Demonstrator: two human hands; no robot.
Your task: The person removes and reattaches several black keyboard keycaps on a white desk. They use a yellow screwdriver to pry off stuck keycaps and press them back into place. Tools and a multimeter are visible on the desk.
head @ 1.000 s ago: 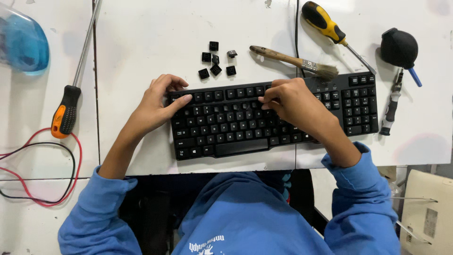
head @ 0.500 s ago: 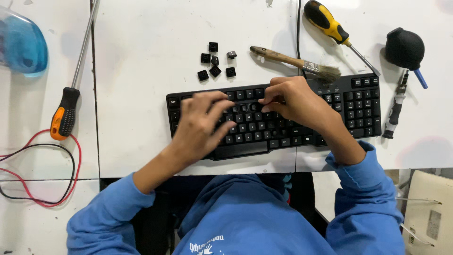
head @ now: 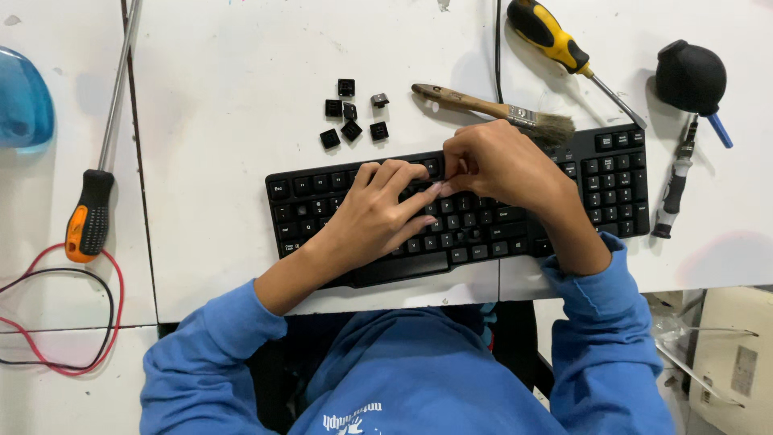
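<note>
The right hand (head: 503, 165) rests on the upper middle of the black keyboard (head: 459, 213), fingers curled inward into a narrow grip at the top key rows; whether a key is pinched between the fingertips cannot be told. The left hand (head: 378, 213) lies flat across the middle key rows, fingers extended toward the right hand, fingertips just beside it. The left grip is loose and holds nothing.

The keyboard lies lengthwise on the white surface (head: 241, 89), near its front edge, number pad on the person's right.

Just behind the keyboard, six loose black keycaps (head: 352, 117) lie in a small cluster. To their right, a wooden-handled brush (head: 491, 109) lies with its bristles touching the keyboard's rear edge. Behind the brush lies a yellow-and-black screwdriver (head: 564, 48). A black rubber air blower (head: 691, 78) sits at the far right, with a small grey-handled precision screwdriver (head: 675, 189) just beside the keyboard's right end.

On the left, well apart from the keyboard, lie an orange-and-black long screwdriver (head: 93, 217), red and black wires (head: 64, 322) and a blue translucent object (head: 24, 101).
</note>
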